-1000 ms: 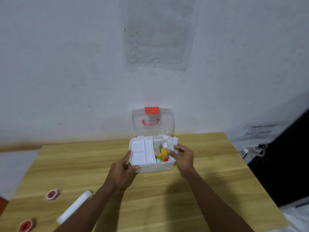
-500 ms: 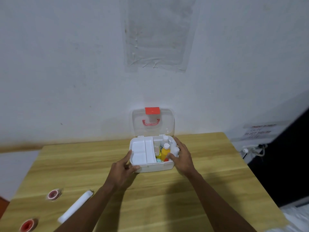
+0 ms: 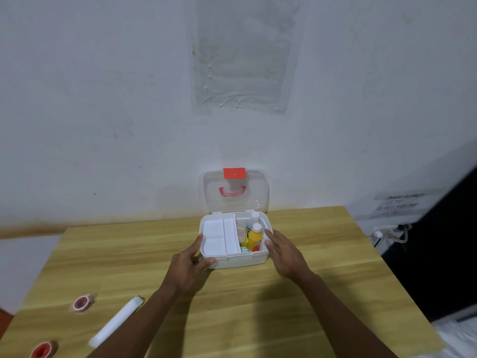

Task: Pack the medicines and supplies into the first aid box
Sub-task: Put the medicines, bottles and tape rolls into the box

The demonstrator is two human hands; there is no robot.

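Observation:
The white first aid box [image 3: 240, 262] stands open on the wooden table, its clear lid [image 3: 235, 200] with red handle upright against the wall. A white tray insert [image 3: 215, 237] fills its left half. On the right stand a yellow bottle [image 3: 254, 239], a dark bottle with a white cap [image 3: 253, 221] and small packets. My left hand [image 3: 188, 267] grips the box's front left corner, thumb on the rim. My right hand [image 3: 284, 251] rests at the box's right edge, fingers spread and holding nothing.
A white bandage roll [image 3: 116, 321] lies near the front left of the table [image 3: 309, 306]. Two red tape rolls [image 3: 82, 303] [image 3: 44, 350] sit farther left. A wall stands right behind the box. Cables and a dark surface lie past the table's right edge.
My right hand set a white bottle into the box's right side, let go and drew back to the box's edge. My left hand stayed on the corner.

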